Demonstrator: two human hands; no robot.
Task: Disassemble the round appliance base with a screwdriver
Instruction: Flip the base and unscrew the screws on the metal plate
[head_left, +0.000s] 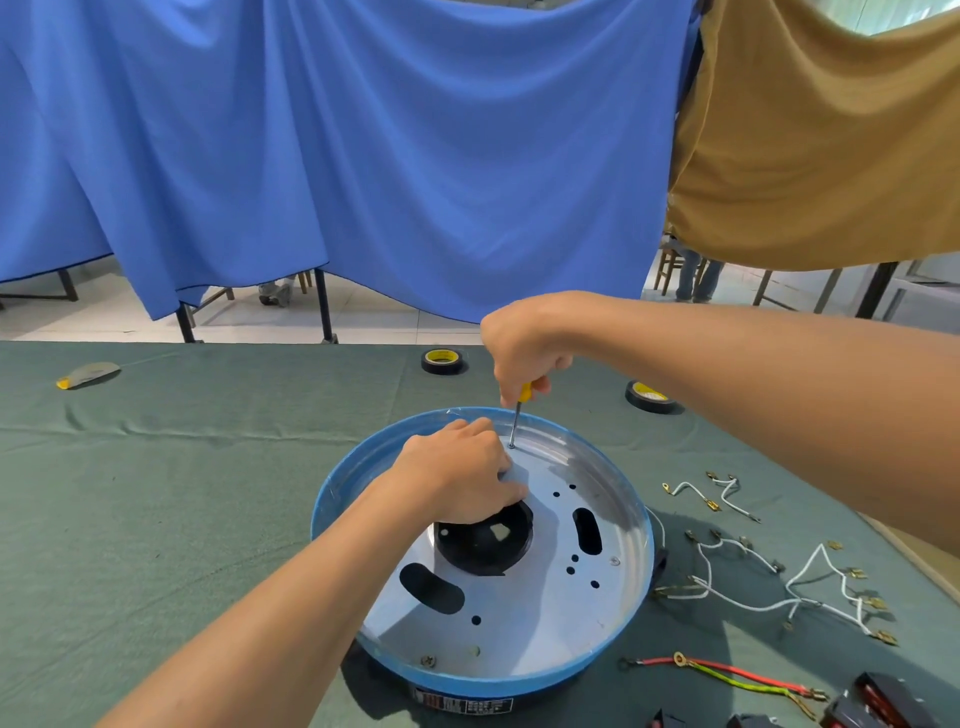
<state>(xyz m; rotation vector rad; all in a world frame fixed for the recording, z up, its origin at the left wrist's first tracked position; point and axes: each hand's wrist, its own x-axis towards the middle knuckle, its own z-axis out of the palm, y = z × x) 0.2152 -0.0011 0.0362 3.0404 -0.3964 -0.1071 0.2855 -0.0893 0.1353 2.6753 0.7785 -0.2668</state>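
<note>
- Where it hangs behind the bench (156, 493), blue cloth (363, 156) falls in soft folds; tan cloth (810, 145) beside it, upper right.
- Bench: covered w/ dull green felt-like fabric, a few creases.
- Round appliance base (524, 618): sits on bench, ctr of view. Shallow pan shape, blue rim, shiny metal plate inside w/ oblong slots & small round holes. Black domed hub (488, 545) in the middle.
- L hand (457, 478): lies on plate & hub's far edge, fingers bent, tips by the screw (511, 445); whether it pinches anything, can't tell.
- R hand (524, 338): fist wrapped round screwdriver (521, 405) handle from above.
- White wires (753, 582) w/ brass terminals, loose on bench right of base; red & yellow-green leads (727, 670) lie at lower right.
- 2 black tape rolls, yellow cores, beyond base: one ctr (442, 360), one right (650, 397).
- Screwdriver: yellow handle, thin steel shaft, nearly upright, tip on screw at plate's far side.
</note>
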